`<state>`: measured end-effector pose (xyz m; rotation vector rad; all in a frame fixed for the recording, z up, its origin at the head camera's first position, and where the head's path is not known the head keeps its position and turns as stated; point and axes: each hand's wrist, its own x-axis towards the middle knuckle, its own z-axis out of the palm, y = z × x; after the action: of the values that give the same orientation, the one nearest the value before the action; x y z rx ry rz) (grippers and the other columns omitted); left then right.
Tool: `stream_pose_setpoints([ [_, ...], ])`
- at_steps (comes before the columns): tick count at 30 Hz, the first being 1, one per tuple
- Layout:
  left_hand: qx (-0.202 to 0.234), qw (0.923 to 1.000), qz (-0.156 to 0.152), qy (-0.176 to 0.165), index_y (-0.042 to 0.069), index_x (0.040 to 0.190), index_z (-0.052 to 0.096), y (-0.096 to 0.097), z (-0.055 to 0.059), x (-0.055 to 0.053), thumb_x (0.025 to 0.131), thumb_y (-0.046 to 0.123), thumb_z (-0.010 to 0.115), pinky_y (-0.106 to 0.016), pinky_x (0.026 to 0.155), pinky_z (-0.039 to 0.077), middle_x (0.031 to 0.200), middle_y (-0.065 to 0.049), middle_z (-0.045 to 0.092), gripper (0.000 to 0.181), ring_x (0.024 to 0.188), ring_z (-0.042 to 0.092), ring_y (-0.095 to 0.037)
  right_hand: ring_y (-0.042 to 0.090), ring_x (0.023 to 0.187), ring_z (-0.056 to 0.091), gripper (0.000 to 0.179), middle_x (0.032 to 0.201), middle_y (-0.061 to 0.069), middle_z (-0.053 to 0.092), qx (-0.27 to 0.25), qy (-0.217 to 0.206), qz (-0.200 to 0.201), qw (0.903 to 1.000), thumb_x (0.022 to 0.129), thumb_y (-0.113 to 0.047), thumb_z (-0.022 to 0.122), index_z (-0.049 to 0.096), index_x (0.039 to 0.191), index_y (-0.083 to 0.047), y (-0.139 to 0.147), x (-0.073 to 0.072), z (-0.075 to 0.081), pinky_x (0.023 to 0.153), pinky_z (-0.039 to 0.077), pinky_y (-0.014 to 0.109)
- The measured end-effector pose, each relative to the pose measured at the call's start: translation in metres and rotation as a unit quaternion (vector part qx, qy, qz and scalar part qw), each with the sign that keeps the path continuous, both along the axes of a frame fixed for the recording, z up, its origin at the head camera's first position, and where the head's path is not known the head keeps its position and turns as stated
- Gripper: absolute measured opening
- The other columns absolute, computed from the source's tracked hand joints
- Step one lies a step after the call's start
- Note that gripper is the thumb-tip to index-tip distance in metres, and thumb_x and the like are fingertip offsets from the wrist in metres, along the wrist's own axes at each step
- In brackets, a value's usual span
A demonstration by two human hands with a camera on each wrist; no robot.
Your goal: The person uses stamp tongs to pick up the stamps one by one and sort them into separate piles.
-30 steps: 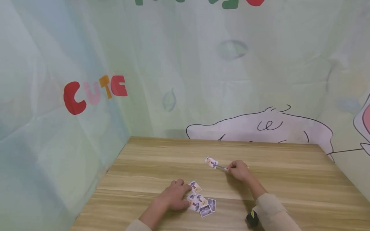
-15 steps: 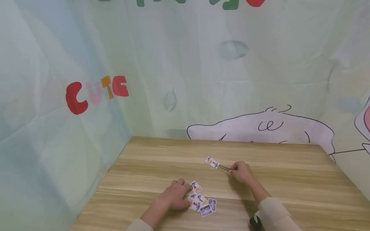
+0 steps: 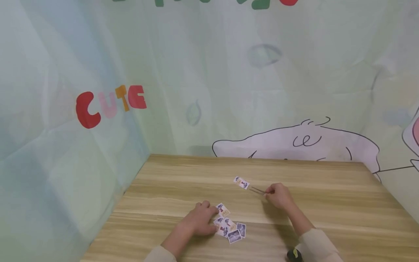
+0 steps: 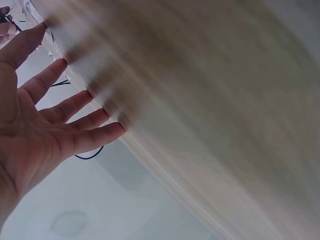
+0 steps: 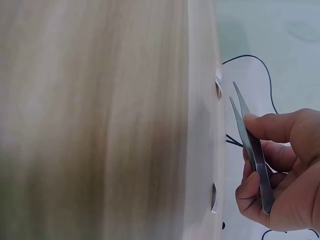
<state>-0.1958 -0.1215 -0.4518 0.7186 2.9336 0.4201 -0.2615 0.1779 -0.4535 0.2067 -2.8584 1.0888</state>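
My right hand (image 3: 279, 196) holds metal tweezers (image 5: 253, 150) between thumb and fingers, their two tips apart. Just beyond the tips, a small white-edged picture card (image 3: 241, 182) lies on the table with a short gap between. My left hand (image 3: 200, 219) is spread out, palm down, its fingertips on the wood, as the left wrist view shows. Its index finger and thumb reach the edges of several small cards: colourful figure cards (image 3: 223, 210) and two dark purple-grey cards (image 3: 234, 236), partly overlapping. In the right wrist view a curled card (image 5: 214, 197) stands at the table's surface.
The wood-grain table (image 3: 327, 203) reaches back to a pale fabric backdrop (image 3: 209, 72) with coloured letters and an outlined cartoon figure. A small black object (image 3: 294, 254) with a yellow-green mark sits beside the right sleeve (image 3: 319, 245).
The tweezers' tips have come apart and drawn back right, off the upper picture card, which stays on the table. The left hand holds its place by the cards.
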Motion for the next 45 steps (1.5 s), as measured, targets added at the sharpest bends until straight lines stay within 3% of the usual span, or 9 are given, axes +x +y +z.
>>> stream_pose_setpoints([
  [4, 0.005, 1.0000, -0.001, 0.000, 0.011, 0.122, 0.059, -0.002, 0.000, -0.002, 0.074, 0.032, 0.069, -0.046, 0.084, 0.046, 0.118, -0.014, 0.051, 0.054, 0.101, 0.048, -0.028, 0.022, 0.074, 0.056, 0.008, 0.078, 0.006, 0.063, -0.012, -0.004, 0.006, 0.9999, 0.076, -0.004, 0.068, 0.066, 0.081, 0.001, -0.001, 0.004, 0.003, 0.069, 0.048, 0.040],
  [9, 0.019, 0.9998, -0.004, -0.005, 0.010, 0.122, 0.059, -0.004, -0.001, -0.003, 0.075, 0.034, 0.069, -0.047, 0.086, 0.045, 0.118, -0.014, 0.051, 0.053, 0.103, 0.048, -0.030, 0.018, 0.068, 0.054, 0.004, 0.074, 0.003, 0.062, -0.041, -0.023, 0.017, 0.9988, 0.076, -0.003, 0.069, 0.067, 0.080, -0.001, -0.005, 0.011, 0.002, 0.064, 0.047, 0.033],
  [18, 0.051, 0.9985, -0.016, -0.011, 0.009, 0.123, 0.059, -0.006, -0.001, 0.002, 0.076, 0.036, 0.068, -0.046, 0.087, 0.044, 0.118, -0.010, 0.051, 0.055, 0.105, 0.049, -0.028, 0.016, 0.065, 0.053, 0.004, 0.071, 0.002, 0.061, -0.085, -0.030, 0.065, 0.9938, 0.075, 0.001, 0.069, 0.067, 0.079, 0.000, -0.009, 0.020, 0.003, 0.059, 0.047, 0.029],
  [35, 0.029, 0.9986, -0.041, -0.017, 0.012, 0.126, 0.057, -0.003, 0.000, 0.001, 0.074, 0.038, 0.069, -0.053, 0.093, 0.039, 0.134, -0.014, 0.046, 0.059, 0.121, 0.041, -0.033, 0.016, 0.068, 0.053, 0.011, 0.075, 0.000, 0.061, -0.091, -0.058, 0.204, 0.9729, 0.073, 0.000, 0.069, 0.067, 0.084, 0.001, -0.011, 0.030, 0.001, 0.060, 0.047, 0.027],
  [45, 0.018, 0.9989, -0.041, -0.015, 0.012, 0.124, 0.059, 0.001, -0.001, 0.001, 0.074, 0.038, 0.070, -0.048, 0.091, 0.041, 0.130, -0.013, 0.048, 0.057, 0.118, 0.043, -0.031, 0.016, 0.067, 0.053, 0.012, 0.072, -0.002, 0.060, -0.076, -0.062, 0.240, 0.9657, 0.071, 0.000, 0.070, 0.067, 0.083, -0.001, -0.018, 0.034, -0.004, 0.062, 0.046, 0.027],
])
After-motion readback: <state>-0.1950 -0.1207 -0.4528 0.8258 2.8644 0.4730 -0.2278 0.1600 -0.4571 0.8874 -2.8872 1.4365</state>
